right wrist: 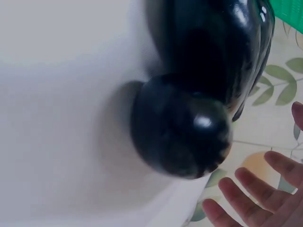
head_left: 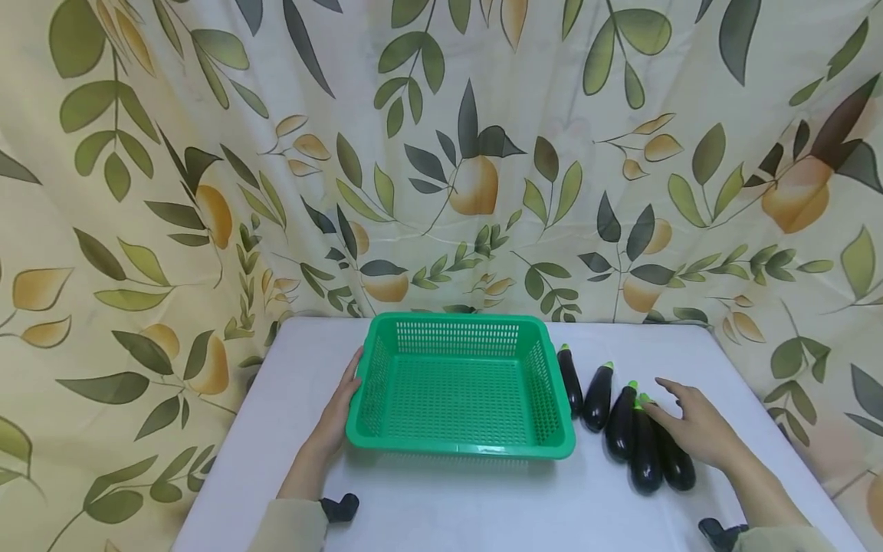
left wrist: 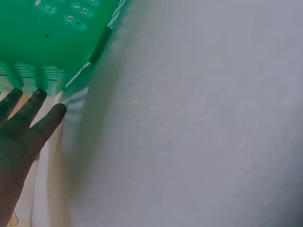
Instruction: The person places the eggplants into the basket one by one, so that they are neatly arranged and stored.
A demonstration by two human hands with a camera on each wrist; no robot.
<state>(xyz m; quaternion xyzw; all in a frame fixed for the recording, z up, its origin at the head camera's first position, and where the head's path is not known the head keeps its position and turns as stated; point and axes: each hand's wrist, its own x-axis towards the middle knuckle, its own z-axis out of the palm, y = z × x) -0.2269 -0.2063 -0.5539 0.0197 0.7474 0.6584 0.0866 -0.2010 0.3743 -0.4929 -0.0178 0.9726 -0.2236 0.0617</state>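
Closest to where I stand are two pale sleeves [head_left: 290,525], each with a black wrist piece [head_left: 341,507] showing at its cuff. Beyond them the right hand [head_left: 705,429] hovers over the rightmost eggplant [head_left: 679,461], its fingers spread and holding nothing, the thumb near the green stalks. That eggplant lies alongside a second eggplant [head_left: 645,454], touching it, with a third eggplant [head_left: 620,429] just to the left. Further over and a bit deeper in lie a fourth eggplant [head_left: 597,399] and a slim fifth eggplant [head_left: 569,379], right next to the basket wall. The left hand [head_left: 338,414] is at the left side of the green basket [head_left: 460,451], fingers spread and fairly straight, their tips at its slotted wall; I can't tell how firmly they press. The basket is in the middle of the white worktop [head_left: 441,514]. Behind the far edge hangs a cream curtain [head_left: 441,253] patterned with leaves and orange fruit.
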